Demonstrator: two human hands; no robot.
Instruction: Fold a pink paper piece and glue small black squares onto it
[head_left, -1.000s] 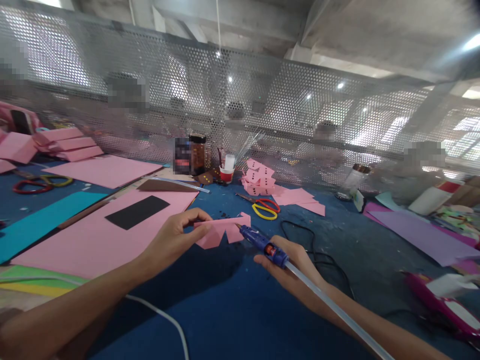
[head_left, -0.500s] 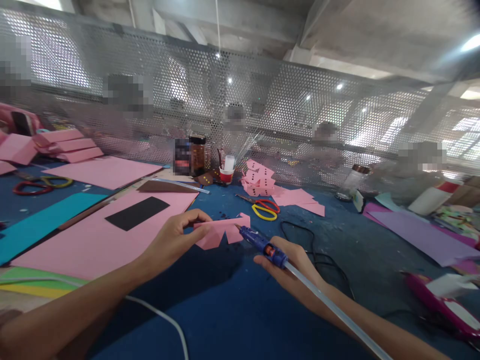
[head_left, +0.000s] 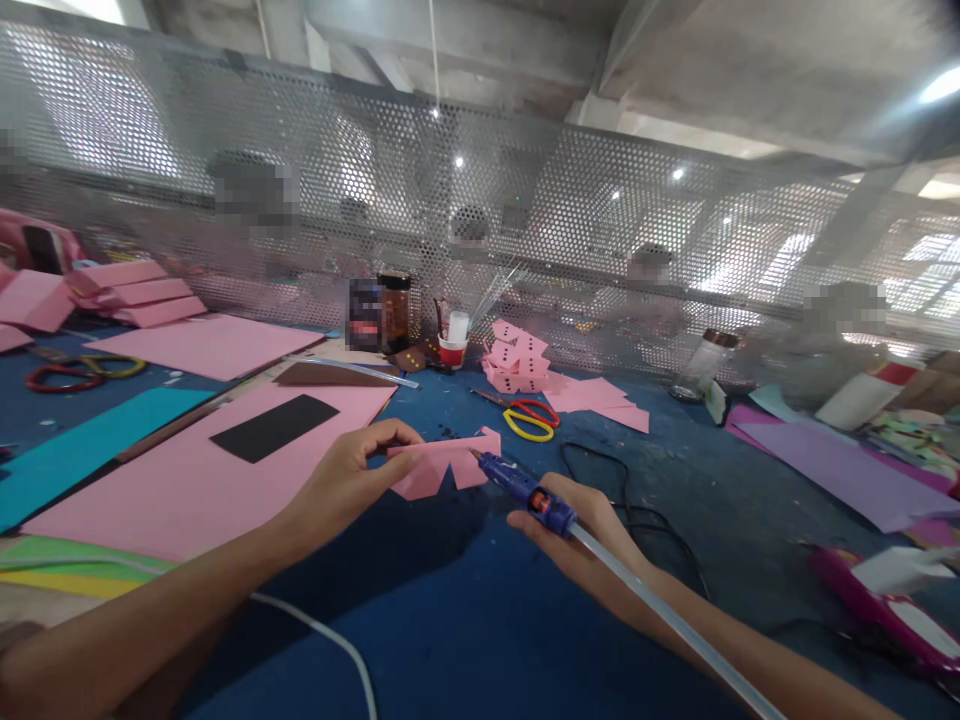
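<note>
Left grip [head_left: 367, 462] pinches pink paper [head_left: 424, 472], right grip [head_left: 594, 515] wraps glue gun [head_left: 514, 478]
It looks folded, flaps [head_left: 469, 472] seem not stuck yet

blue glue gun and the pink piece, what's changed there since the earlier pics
No clear move shows, and nothing was taken hold of or let go. The left hand still holds the folded pink piece; the right hand still holds the blue glue gun, its tip at the piece. The scissors beyond them lie as before.
</note>
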